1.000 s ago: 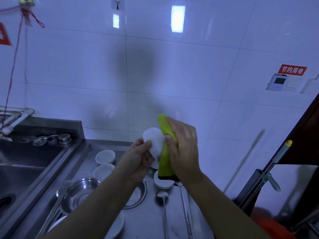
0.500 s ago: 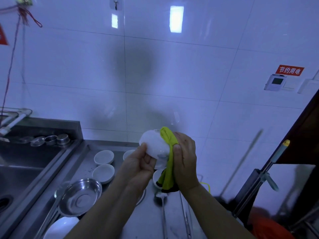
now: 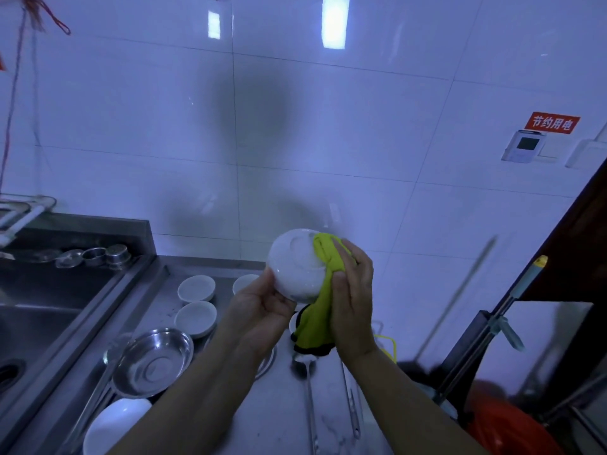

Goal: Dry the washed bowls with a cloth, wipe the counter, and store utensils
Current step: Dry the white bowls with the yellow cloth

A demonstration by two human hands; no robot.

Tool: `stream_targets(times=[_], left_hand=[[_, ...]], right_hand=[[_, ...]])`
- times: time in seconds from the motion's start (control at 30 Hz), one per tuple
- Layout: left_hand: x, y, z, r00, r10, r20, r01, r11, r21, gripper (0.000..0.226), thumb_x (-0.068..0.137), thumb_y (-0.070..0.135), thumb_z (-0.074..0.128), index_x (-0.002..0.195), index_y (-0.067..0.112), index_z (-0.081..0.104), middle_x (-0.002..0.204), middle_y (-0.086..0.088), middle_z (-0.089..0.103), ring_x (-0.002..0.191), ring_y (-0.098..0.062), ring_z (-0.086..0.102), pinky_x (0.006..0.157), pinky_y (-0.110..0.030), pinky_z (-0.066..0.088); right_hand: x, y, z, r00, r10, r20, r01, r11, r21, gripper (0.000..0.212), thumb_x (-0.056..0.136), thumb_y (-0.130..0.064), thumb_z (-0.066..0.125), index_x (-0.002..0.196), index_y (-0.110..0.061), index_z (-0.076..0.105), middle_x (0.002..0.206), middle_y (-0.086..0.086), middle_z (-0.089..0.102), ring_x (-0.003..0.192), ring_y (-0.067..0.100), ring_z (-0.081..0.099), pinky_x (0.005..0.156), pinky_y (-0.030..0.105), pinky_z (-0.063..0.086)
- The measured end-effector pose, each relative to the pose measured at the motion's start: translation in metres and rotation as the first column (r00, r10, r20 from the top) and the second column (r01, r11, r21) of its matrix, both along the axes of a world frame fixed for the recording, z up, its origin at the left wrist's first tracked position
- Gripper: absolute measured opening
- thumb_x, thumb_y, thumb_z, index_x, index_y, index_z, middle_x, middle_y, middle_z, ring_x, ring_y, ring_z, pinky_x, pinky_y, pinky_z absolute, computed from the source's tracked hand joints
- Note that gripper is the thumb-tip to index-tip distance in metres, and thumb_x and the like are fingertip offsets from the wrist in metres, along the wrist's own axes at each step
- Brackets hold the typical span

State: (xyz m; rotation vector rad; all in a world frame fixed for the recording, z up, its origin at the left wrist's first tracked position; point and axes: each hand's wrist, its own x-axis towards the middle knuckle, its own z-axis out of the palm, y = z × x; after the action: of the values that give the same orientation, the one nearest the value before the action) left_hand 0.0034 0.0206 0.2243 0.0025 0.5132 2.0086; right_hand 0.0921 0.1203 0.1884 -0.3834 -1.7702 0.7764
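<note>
Forearms rise from the bottom edge, hiding part of the grey steel counter. Nearest, a white round bowl is cut off by the frame and one arm, beside a shiny steel bowl. A long steel ladle lies between the arms, its end out of frame. Above the counter, the left hand grips a small white ceramic bowl, its base turned toward the camera. The right hand presses a yellow-green cloth with a dark hem against it, fingers curled round the fabric. Two small white dishes sit farther back, a third half hidden. On the tiled wall, a red sign reads "节约用电".
</note>
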Motion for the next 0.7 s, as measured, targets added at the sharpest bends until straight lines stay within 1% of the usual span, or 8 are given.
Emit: stream_targets(times=[0.07,0.13,0.2,0.33,0.43,0.57,0.63,0.7], left_hand=[[-0.004,-0.003,-0.005,0.998,-0.026,-0.064,0.027,1.0,0.006,0.026,0.097,0.012,0.04,0.097,-0.002,0.062,0.099,-0.014,0.072,0.079,-0.021,0.072,0.058,-0.033,0.059],[-0.009,-0.007,-0.008,0.986,-0.039,-0.161,0.039,0.999,-0.005,0.027,0.098,0.01,0.037,0.096,0.0,0.062,0.088,-0.01,0.074,0.076,-0.016,0.072,0.057,-0.028,0.058],[-0.017,-0.01,-0.011,0.961,-0.049,-0.273,0.04,0.999,-0.037,0.027,0.097,0.007,0.035,0.097,0.002,0.061,0.082,-0.006,0.074,0.073,-0.012,0.071,0.061,-0.024,0.058],[-0.033,-0.016,-0.019,0.868,-0.125,-0.48,0.084,0.991,-0.107,0.025,0.091,0.006,0.038,0.102,0.003,0.06,0.085,-0.005,0.073,0.075,-0.013,0.069,0.07,-0.025,0.056],[-0.04,-0.018,-0.023,0.782,-0.18,-0.597,0.104,0.982,-0.16,0.023,0.086,0.005,0.041,0.099,0.003,0.06,0.082,-0.005,0.073,0.074,-0.014,0.068,0.069,-0.026,0.055],[-0.042,-0.019,-0.038,0.663,-0.21,-0.719,0.037,0.968,-0.249,0.025,0.091,-0.005,0.036,0.102,0.002,0.058,0.081,-0.004,0.07,0.074,-0.015,0.065,0.068,-0.024,0.053],[-0.045,-0.021,-0.046,0.638,-0.233,-0.733,0.046,0.963,-0.266,0.025,0.091,-0.006,0.037,0.099,0.002,0.058,0.08,-0.006,0.068,0.072,-0.015,0.063,0.067,-0.023,0.052],[-0.05,-0.022,-0.053,0.623,-0.263,-0.736,0.057,0.954,-0.293,0.025,0.091,-0.006,0.037,0.091,0.004,0.06,0.072,-0.002,0.069,0.067,-0.012,0.063,0.063,-0.022,0.05]], right_hand=[[0.0,0.002,0.004,0.996,0.072,-0.044,-0.079,0.976,-0.202,0.035,0.1,-0.023,0.035,0.13,-0.021,0.054,0.133,-0.001,0.05,0.127,0.008,0.045,0.111,0.031,0.033],[0.0,0.007,0.01,0.989,0.145,-0.039,-0.15,0.927,-0.343,0.033,0.102,-0.015,0.037,0.128,-0.015,0.057,0.13,-0.001,0.056,0.125,0.007,0.048,0.111,0.034,0.034],[-0.002,0.012,0.017,0.981,0.195,0.005,-0.175,0.895,-0.41,0.032,0.103,-0.008,0.038,0.127,-0.009,0.058,0.129,0.003,0.059,0.125,0.013,0.051,0.111,0.039,0.035],[-0.01,0.013,0.023,0.96,0.223,0.169,-0.155,0.927,-0.341,0.03,0.102,-0.008,0.04,0.123,-0.006,0.061,0.125,0.006,0.062,0.121,0.017,0.053,0.108,0.039,0.037],[-0.019,0.009,0.021,0.93,0.2,0.308,-0.155,0.974,-0.166,0.032,0.098,-0.018,0.043,0.12,-0.012,0.065,0.115,0.003,0.064,0.112,0.015,0.054,0.102,0.031,0.04],[-0.03,0.004,0.009,0.867,0.111,0.486,-0.143,0.989,0.028,0.034,0.092,-0.031,0.042,0.113,-0.018,0.067,0.098,-0.003,0.058,0.1,0.018,0.052,0.086,0.029,0.041],[-0.032,0.005,-0.003,0.878,0.105,0.467,-0.129,0.992,0.018,0.033,0.092,-0.029,0.044,0.111,-0.015,0.068,0.098,-0.001,0.062,0.097,0.015,0.052,0.085,0.025,0.04],[-0.031,0.009,-0.018,0.918,0.123,0.376,-0.086,0.99,-0.114,0.031,0.093,-0.024,0.046,0.107,-0.009,0.069,0.098,0.001,0.065,0.093,0.008,0.053,0.086,0.017,0.04]])
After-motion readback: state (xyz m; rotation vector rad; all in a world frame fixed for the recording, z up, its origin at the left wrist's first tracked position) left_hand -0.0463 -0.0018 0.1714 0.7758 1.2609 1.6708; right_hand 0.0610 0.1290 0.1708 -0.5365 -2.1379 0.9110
